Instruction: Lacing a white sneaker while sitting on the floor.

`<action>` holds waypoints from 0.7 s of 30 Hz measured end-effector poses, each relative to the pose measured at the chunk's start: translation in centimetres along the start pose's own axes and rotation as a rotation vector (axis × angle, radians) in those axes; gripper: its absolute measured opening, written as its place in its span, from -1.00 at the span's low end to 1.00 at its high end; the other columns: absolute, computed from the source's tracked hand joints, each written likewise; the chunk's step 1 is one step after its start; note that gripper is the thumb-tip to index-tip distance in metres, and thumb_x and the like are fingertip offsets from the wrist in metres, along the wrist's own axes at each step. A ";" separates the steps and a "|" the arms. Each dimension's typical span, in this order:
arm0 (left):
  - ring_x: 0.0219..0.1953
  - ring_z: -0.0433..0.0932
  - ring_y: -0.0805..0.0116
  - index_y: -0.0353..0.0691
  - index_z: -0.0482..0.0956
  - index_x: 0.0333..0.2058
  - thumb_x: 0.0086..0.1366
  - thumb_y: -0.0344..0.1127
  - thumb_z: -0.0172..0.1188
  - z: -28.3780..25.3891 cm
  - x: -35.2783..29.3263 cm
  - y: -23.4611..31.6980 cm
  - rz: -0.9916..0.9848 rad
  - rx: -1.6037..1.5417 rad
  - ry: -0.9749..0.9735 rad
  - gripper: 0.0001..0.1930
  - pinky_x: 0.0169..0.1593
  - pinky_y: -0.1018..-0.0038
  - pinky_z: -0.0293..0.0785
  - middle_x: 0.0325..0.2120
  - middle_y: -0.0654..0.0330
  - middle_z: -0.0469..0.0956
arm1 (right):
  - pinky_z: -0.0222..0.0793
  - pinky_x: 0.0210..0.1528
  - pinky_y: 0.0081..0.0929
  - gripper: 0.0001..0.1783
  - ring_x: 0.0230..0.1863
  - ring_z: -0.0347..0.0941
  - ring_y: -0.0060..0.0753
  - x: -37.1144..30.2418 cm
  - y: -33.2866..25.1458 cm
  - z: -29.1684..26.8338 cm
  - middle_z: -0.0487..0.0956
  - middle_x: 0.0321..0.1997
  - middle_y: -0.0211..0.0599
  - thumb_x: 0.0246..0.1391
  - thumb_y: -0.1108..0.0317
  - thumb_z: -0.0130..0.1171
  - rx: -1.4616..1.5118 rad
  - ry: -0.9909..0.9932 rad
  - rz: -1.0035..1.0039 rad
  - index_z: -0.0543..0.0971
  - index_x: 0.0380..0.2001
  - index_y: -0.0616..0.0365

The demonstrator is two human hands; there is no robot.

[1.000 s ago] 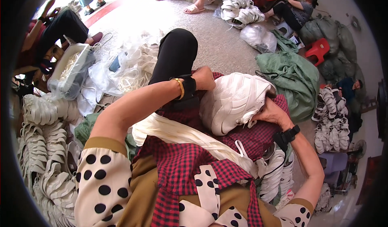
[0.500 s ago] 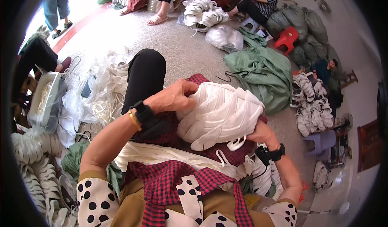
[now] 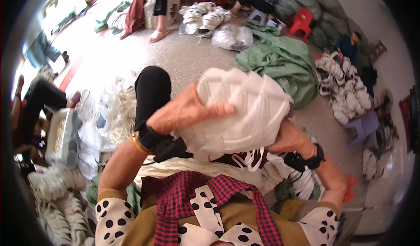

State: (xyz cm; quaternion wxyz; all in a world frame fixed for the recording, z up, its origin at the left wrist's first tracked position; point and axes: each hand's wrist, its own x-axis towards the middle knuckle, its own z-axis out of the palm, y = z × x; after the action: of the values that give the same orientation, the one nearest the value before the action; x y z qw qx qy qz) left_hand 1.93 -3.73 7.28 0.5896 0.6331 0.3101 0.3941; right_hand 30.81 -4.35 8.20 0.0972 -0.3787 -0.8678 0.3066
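Note:
In front of my lap I hold up a nested stack of white shoe uppers [image 3: 245, 110], blurred a little by motion. My left hand [image 3: 188, 112] is closed on its left end, the thumb lying across the face of the stack. At the lower right end, my right hand [image 3: 288, 137] grips it from beneath, and most of those fingers are hidden behind it. Loops of white lace [image 3: 249, 159] dangle from the lower edge. Below, a bundle of long cream laces [image 3: 175, 166] lies across my lap over a red checked apron [image 3: 168, 191].
To the left are a tub of laces [image 3: 59, 132], clear plastic bags and piled uppers [image 3: 48, 184]. Ahead lie a green sack [image 3: 280, 66] and more white shoe bundles [image 3: 203, 18]. Stacked shoes [image 3: 345, 88], a red stool [image 3: 301, 22] and other seated people are farther off.
The stack has been raised and tilted. My left hand has gone from pinching its upper left edge to a wider grip with the thumb across it. My view has shifted.

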 end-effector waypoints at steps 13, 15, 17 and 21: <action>0.05 0.52 0.28 -0.41 0.44 0.17 0.38 0.35 -0.10 1.9 11.5 1.1 0.274 0.298 0.244 -0.18 0.11 0.33 0.44 0.05 0.03 0.53 | 0.38 -0.42 -0.46 -0.44 -0.36 0.44 -0.44 -1.5 -1.4 -15.0 0.59 -0.35 -0.16 -0.32 0.28 0.29 -0.269 0.256 -0.004 0.51 -0.20 0.47; 0.10 0.49 0.27 -0.43 0.36 0.22 0.49 0.26 -0.27 3.0 11.1 0.7 0.132 0.366 0.125 -0.23 0.17 0.35 0.39 0.09 0.06 0.49 | 0.33 -0.47 -0.42 -0.56 -0.48 0.40 -0.52 -3.5 0.0 -16.8 0.53 -0.53 -0.31 -0.31 0.25 0.37 -0.358 0.311 0.111 0.55 -0.44 0.46; 0.08 0.50 0.28 -0.41 0.41 0.19 0.46 0.28 -0.22 1.8 9.6 -0.9 0.090 0.354 0.088 -0.23 0.12 0.35 0.41 0.07 0.04 0.51 | 0.42 -0.32 -0.41 -0.48 -0.35 0.45 -0.50 -5.1 3.0 -17.8 0.61 -0.41 -0.25 -0.28 0.19 0.45 -0.293 0.320 0.160 0.57 -0.32 0.43; -0.02 0.55 0.28 -0.38 0.47 0.13 0.43 0.32 -0.18 1.3 6.4 -2.4 -0.012 0.470 -0.020 -0.22 0.04 0.35 0.47 0.00 0.03 0.54 | 0.45 -0.26 -0.41 -0.58 -0.30 0.53 -0.37 -8.1 13.4 -17.6 0.64 -0.30 -0.13 -0.24 0.38 0.30 -0.507 0.285 0.453 0.58 -0.23 0.36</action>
State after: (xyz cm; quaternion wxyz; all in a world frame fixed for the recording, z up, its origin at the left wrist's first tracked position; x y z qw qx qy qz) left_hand 6.40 1.35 5.79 0.4314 0.7551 0.3912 0.3012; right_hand 51.48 4.97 14.54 0.0500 -0.6122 -0.7881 0.0395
